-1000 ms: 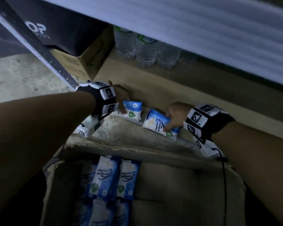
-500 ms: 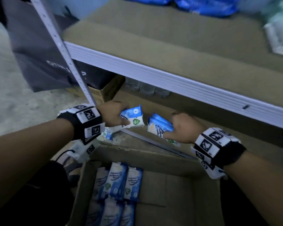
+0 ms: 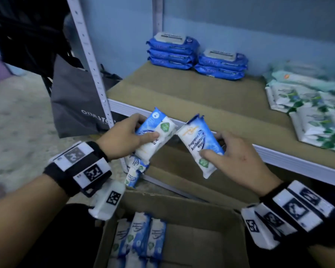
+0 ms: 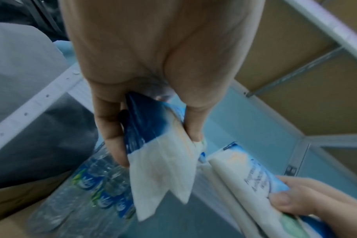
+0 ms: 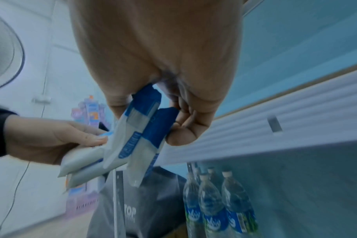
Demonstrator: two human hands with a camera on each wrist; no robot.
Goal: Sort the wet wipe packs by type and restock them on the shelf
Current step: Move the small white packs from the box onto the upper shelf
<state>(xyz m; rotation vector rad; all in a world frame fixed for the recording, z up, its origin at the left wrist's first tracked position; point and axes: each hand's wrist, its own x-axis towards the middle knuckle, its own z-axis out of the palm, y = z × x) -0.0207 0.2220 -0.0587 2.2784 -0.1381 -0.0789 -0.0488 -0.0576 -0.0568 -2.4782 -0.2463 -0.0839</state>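
Note:
My left hand (image 3: 143, 130) grips small blue-and-white antibacterial wipe packs (image 3: 157, 130) in front of the shelf board's (image 3: 201, 105) front edge. The left wrist view shows the left hand (image 4: 157, 145) pinching what looks like two packs (image 4: 163, 169). Just to the right, my right hand (image 3: 211, 145) holds a matching pack (image 3: 195, 140), tilted; in the right wrist view the right hand (image 5: 147, 125) pinches two packs (image 5: 132, 145). Two more such packs (image 3: 135, 169) lie below my left hand. An open cardboard box (image 3: 201, 238) beneath holds several of the same packs (image 3: 139, 238).
Two stacks of dark blue wipe packs (image 3: 172, 51) (image 3: 220, 64) sit at the shelf's back. Green-and-white packs (image 3: 307, 113) lie at the right. A white upright post (image 3: 89, 55) and a grey bag (image 3: 75, 105) stand left. Water bottles (image 5: 214, 201) stand on the lower level.
Both hands have risen from the lower shelf level to the middle shelf's front edge, each still holding packs. The head view has lifted, and the stocked shelf is visible.

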